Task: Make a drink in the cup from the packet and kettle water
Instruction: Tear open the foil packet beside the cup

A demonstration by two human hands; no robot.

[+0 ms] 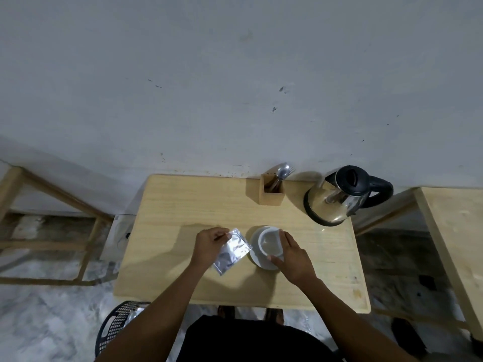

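A white cup point(269, 241) stands on a white saucer point(254, 253) near the middle of the wooden table point(198, 199). My right hand point(294, 256) curls around the cup's right side, thumb and fingers on its rim. A silvery foil packet point(232, 253) lies tilted just left of the saucer, and my left hand point(211, 242) pinches its upper left corner. At the table's back right corner stands a steel kettle point(332, 202) with a black lid and handle.
A wooden holder point(270, 193) with a spoon and other cutlery stands at the back, left of the kettle. A black mesh bin point(117, 325) sits on the floor at the front left. Another wooden table point(454, 246) is to the right, a wooden frame point(52, 202) to the left.
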